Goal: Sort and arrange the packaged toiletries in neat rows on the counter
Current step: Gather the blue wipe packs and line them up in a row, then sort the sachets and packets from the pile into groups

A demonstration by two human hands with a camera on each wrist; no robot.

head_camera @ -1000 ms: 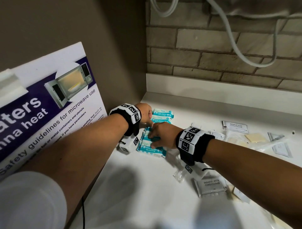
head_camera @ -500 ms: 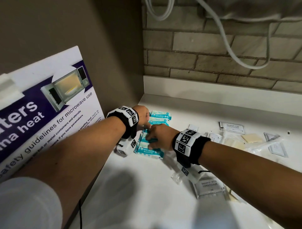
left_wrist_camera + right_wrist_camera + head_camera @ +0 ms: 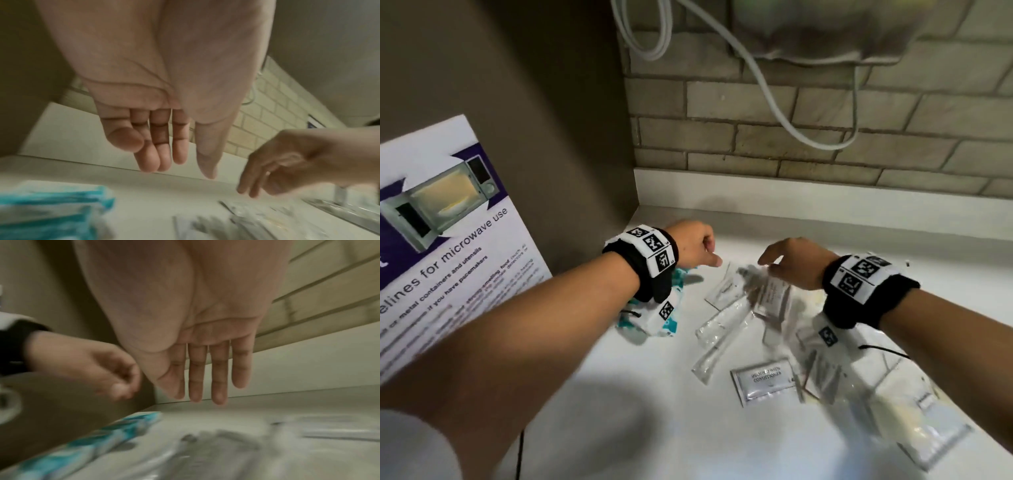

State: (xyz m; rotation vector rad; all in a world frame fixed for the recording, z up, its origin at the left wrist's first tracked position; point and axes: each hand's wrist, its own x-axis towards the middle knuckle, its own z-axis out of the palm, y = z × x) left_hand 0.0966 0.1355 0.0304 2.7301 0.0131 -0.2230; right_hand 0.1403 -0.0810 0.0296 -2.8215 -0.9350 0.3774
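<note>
Teal wipe packs (image 3: 53, 209) lie below L hand (image 3: 156, 91) fingers (image 3: 164, 155), untouched.

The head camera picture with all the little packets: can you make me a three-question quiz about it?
1. True or false: the left hand is gripping a packet.
2. Which lie nearest the left wall: A) the teal wipes packs, B) the shampoo sachet, C) the clear tube packets?
3. Fill in: the right hand hangs above the ____ packets.

Key: 1 false, both wrist views show each hand with straight fingers, holding nothing. 2 A. 3 clear.
</note>
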